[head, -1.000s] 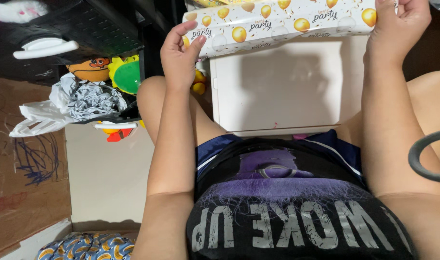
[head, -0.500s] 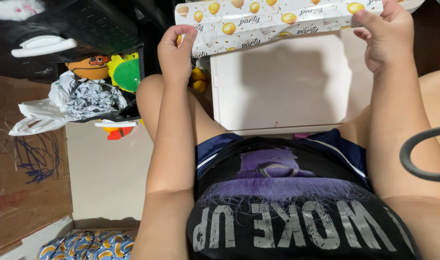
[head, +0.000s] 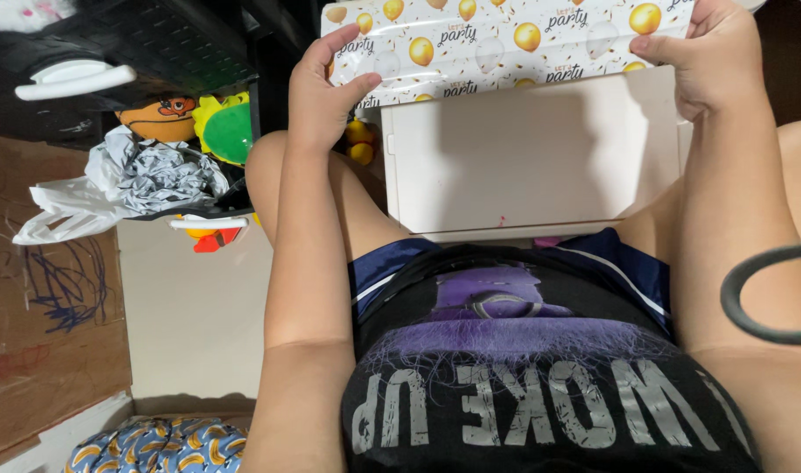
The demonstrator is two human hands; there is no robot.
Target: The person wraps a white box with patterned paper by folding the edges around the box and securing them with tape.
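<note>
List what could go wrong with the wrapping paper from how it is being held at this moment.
1. The wrapping paper is gripped only at its two ends, by the left hand and right hand; the unsupported middle could sag, crease or tear.
2. It hangs above the white board on the lap; dragging it over the board's edge might crumple it.
3. Its top runs out of frame, so any snag up there would go unseen.

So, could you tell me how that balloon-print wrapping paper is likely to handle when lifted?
The wrapping paper probably flops: it curves between the left hand and right hand gripping its ends. It looks thin, so likely light and easily creased. Its glossy sheen suggests it may be slippery over the white box.
</note>
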